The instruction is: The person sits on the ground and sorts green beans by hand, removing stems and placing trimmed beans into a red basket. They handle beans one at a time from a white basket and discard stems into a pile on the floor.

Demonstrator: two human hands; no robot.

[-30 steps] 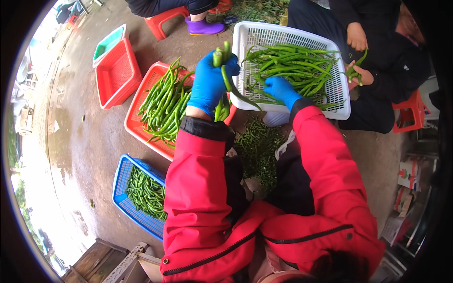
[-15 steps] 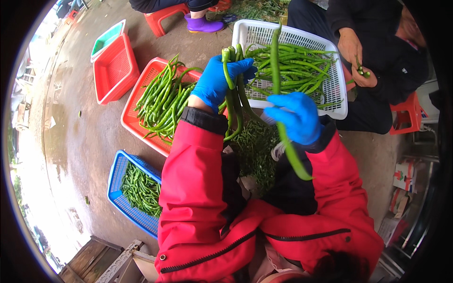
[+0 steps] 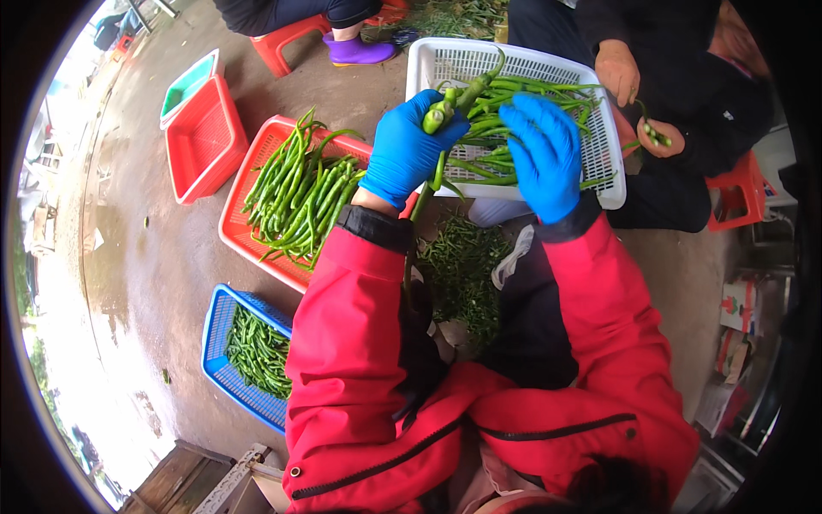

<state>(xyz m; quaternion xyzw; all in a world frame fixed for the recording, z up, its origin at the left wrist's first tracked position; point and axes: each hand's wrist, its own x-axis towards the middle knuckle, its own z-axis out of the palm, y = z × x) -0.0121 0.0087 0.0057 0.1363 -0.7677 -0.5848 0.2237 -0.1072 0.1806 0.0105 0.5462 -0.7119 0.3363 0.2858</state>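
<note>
My left hand (image 3: 409,150), in a blue glove, is closed around a bunch of long green peppers (image 3: 438,116). Their stem ends stick up above the fist, and some of their lengths hang below it. To its right, my right hand (image 3: 545,163), also in a blue glove, is over the white basket (image 3: 612,176). Its fingers are stretched out, with nothing visible in them. More long green peppers (image 3: 548,92) lie in that basket, partly hidden by my hands.
Left of my arm is a red basket (image 3: 244,244) of long peppers. A blue basket (image 3: 218,373) holds smaller green pieces. Stacked red (image 3: 201,141) and green (image 3: 184,90) baskets stand farther left. Green trimmings (image 3: 462,265) lie below my hands. Another person's hand (image 3: 664,139) holds peppers at right.
The long pepper that was in my right hand is gone from it, and that hand has opened and moved up over the white basket. My left fist has turned with its bunch.
</note>
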